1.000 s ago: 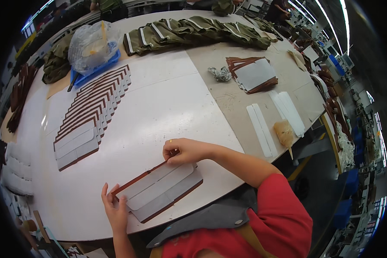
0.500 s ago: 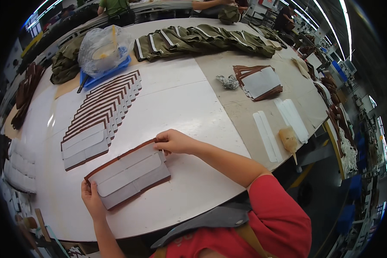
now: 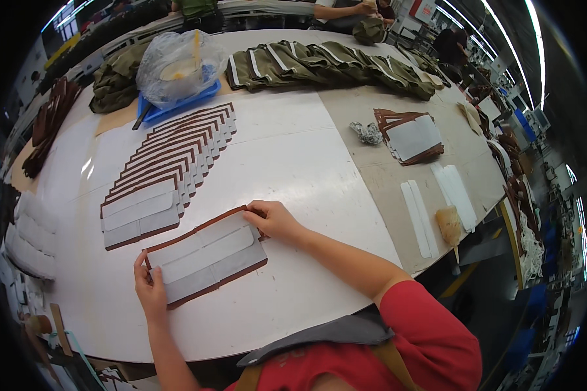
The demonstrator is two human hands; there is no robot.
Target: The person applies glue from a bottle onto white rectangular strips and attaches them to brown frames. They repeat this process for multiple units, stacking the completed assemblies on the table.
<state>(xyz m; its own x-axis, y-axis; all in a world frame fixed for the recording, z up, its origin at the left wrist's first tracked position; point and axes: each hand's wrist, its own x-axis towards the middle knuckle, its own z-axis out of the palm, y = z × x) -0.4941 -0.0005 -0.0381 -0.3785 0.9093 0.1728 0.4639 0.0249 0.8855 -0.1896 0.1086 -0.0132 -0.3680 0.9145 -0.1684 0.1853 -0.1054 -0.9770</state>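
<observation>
A brown-edged fabric panel (image 3: 209,259) with pale grey-white backing pieces lies near the table's front, almost flat. My left hand (image 3: 150,287) grips its left edge, thumb on top and fingers around the side. At the far right corner, my right hand (image 3: 275,221) pinches the brown edge; some of its fingertips are hidden. Just beyond the panel, an overlapping row of similar panels (image 3: 140,212) slants away toward the back.
A blue tray (image 3: 182,111) holds a plastic-wrapped container. Olive fabric pieces (image 3: 326,65) with white strips line the back. On the right are a brown-and-white stack (image 3: 414,138), crumpled foil-like material (image 3: 366,133), white strips (image 3: 415,218) and a yellowish cone-shaped bag (image 3: 448,225) at the table edge.
The held panel has been lowered flatter onto the table, and its near brown border shows more. Both hands still hold it. The whole view has shifted slightly.
</observation>
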